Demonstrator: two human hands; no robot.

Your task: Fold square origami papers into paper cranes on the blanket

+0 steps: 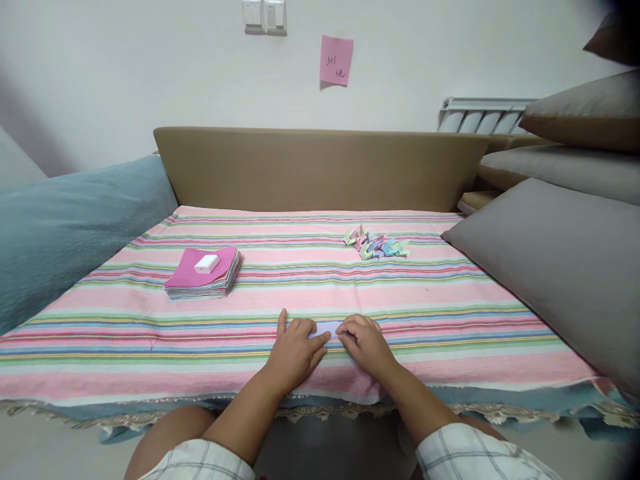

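Observation:
A small folded piece of pale purple paper (327,327) lies on the striped cloth in front of me, between my hands. My left hand (296,348) holds its left part, the thumb reaching across the paper and one finger sticking out to the far side. At the paper's right end my right hand (364,340) pinches the edge with bent fingers. Parts of the paper are hidden under the fingers. Farther off to the right lies a cluster of small folded paper cranes (377,245) in green, pink, purple and blue.
A stack of coloured paper sheets (200,283) with a white charger block (207,264) on top is at the left. The striped cloth (280,233) covers the seat. Grey cushions (560,260) stand at right, a blue-covered armrest (85,227) at left, a brown backrest (320,170) behind.

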